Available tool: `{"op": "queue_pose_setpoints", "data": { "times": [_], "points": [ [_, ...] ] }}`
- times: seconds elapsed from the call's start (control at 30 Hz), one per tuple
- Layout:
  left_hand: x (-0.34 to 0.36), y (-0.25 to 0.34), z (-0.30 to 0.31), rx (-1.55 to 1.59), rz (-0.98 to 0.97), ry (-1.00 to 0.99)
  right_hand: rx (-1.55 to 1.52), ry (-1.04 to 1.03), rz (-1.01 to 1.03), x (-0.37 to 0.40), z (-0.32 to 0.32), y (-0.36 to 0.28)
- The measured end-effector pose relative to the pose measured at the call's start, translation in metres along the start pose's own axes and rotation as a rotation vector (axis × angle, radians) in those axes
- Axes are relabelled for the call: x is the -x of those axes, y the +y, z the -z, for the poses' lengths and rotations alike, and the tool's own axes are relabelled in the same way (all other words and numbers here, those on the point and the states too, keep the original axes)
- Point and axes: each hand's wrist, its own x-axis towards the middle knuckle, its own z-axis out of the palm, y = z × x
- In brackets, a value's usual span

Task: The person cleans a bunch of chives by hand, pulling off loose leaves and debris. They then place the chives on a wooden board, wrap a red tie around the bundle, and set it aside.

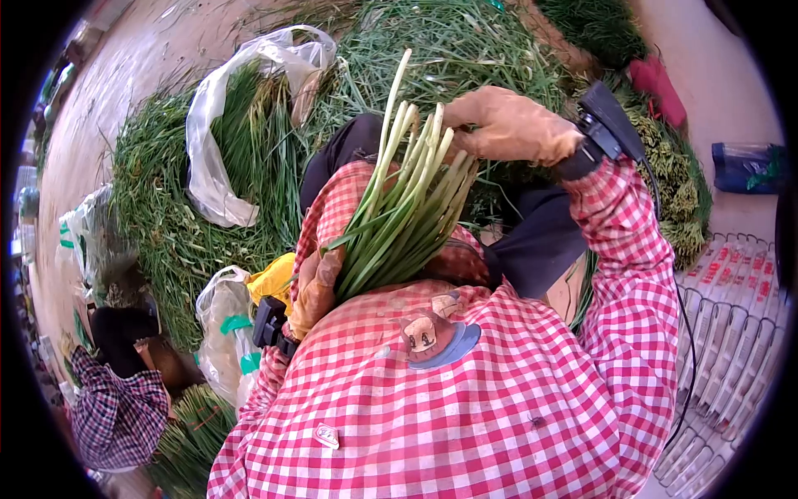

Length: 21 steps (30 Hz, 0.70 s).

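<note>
A bundle of long green stalks [399,233] with pale ends pointing up lies slanted across my lap, against my checked apron. My left hand [316,287], in a stained tan glove, is wrapped round the lower leafy side of the bundle. At the pale ends is my right hand [507,125], also gloved, its fingers curled against the stalks at the bundle's upper right. The fingertips are partly hidden behind the stalks. One stalk sticks up higher than the others.
Heaped green stalks [465,50] surround my legs. A clear plastic bag [208,150] lies on the heap at the left, a yellow bag [273,279] beside my left hand. Tied bundles [686,191] and a metal rack [731,333] stand right. Another person [120,407] sits lower left.
</note>
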Motion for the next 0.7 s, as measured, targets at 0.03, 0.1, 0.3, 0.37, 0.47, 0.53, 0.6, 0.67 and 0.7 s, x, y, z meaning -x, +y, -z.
{"op": "queue_pose_setpoints", "data": {
  "times": [0.03, 0.1, 0.3, 0.37, 0.47, 0.53, 0.6, 0.67, 0.7],
  "points": [
    [-0.003, -0.004, 0.005, 0.007, -0.019, -0.025, -0.058, 0.008, 0.007, 0.004, -0.001, 0.004],
    [-0.01, -0.003, 0.001, 0.028, -0.057, -0.048, -0.013, -0.002, -0.034, 0.011, 0.008, 0.003],
    [-0.023, -0.009, 0.0, 0.236, 0.091, 0.066, 0.287, 0.979, -0.078, 0.057, 0.072, 0.126],
    [-0.028, -0.02, 0.005, 0.618, 0.283, 0.062, 0.92, 0.945, -0.604, 0.07, 0.073, 0.1],
    [-0.027, -0.006, -0.001, 0.705, 0.229, 0.019, 0.422, 0.629, -0.364, 0.082, 0.009, 0.118],
    [-0.029, -0.006, -0.002, 0.694, 0.219, 0.034, -0.101, 0.158, -0.457, 0.07, -0.047, 0.016],
    [-0.032, -0.014, 0.0, 0.69, 0.234, 0.054, -0.268, -0.093, -0.057, 0.061, -0.101, 0.004],
    [-0.035, -0.01, -0.004, 0.57, 0.226, 0.052, -0.474, -0.107, 0.042, 0.044, -0.124, -0.019],
    [-0.038, -0.005, -0.006, 0.309, 0.139, 0.08, -0.483, -0.211, -0.057, 0.034, -0.128, -0.022]
  ]
}}
